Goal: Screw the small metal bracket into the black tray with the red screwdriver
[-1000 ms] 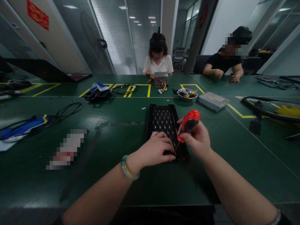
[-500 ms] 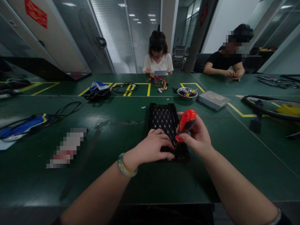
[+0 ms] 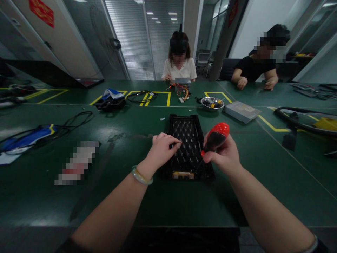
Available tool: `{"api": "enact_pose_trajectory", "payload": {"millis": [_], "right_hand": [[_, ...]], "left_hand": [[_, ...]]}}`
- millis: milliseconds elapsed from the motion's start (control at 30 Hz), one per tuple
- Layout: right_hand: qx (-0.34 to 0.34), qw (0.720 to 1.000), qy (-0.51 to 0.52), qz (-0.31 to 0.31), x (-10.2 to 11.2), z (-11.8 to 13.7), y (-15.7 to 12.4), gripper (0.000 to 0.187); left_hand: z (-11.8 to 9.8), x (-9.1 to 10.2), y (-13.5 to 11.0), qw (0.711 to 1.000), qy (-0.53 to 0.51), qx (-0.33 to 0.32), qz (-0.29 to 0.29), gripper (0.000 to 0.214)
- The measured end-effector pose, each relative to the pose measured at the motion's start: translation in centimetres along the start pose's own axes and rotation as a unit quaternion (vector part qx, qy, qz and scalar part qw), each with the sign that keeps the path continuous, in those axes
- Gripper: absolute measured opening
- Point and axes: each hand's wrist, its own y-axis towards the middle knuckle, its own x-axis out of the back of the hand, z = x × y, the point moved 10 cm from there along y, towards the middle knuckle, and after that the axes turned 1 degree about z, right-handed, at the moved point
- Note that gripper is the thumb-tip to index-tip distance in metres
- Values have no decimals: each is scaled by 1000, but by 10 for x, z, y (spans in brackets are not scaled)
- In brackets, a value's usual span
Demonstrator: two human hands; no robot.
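Note:
A black plastic panel (image 3: 185,137) with a grid of small slots lies flat on the green table in front of me. A yellowish strip (image 3: 183,175) shows at its near end. My right hand (image 3: 223,151) is wrapped round the red and black handle of a screwdriver (image 3: 216,137), tilted over the panel's right side. Its dark shaft points down toward the near right corner; I cannot tell whether the tip touches. Over the panel's left part is my left hand (image 3: 165,149), thumb and fingertips pinched together. Whatever is in that pinch is too small to make out.
Beyond the panel stand a metal bowl (image 3: 212,104) of small parts and a grey metal box (image 3: 242,111). At left lie a blurred-out flat item (image 3: 79,162) and a blue cable bundle (image 3: 30,137). Two people (image 3: 179,68) sit across the table, one with coloured wires.
My left hand has lifted from the panel's near end and moved up and left, uncovering the yellowish strip. The screwdriver has shifted slightly right. The co-worker at right has parted their hands.

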Motion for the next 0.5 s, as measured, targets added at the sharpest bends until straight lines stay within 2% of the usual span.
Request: {"api": "enact_pose_trajectory", "payload": {"millis": [167, 367, 500], "right_hand": [[-7, 1000, 24, 9, -5, 2, 0, 42], [-13, 996, 54, 66, -19, 7, -2, 41], [-25, 996, 58, 61, -19, 9, -2, 36]], "left_hand": [[11, 3, 0, 999, 15, 23, -27, 16], [25, -4, 3, 999, 7, 47, -25, 16], [31, -8, 4, 998, -2, 55, -23, 16]]}}
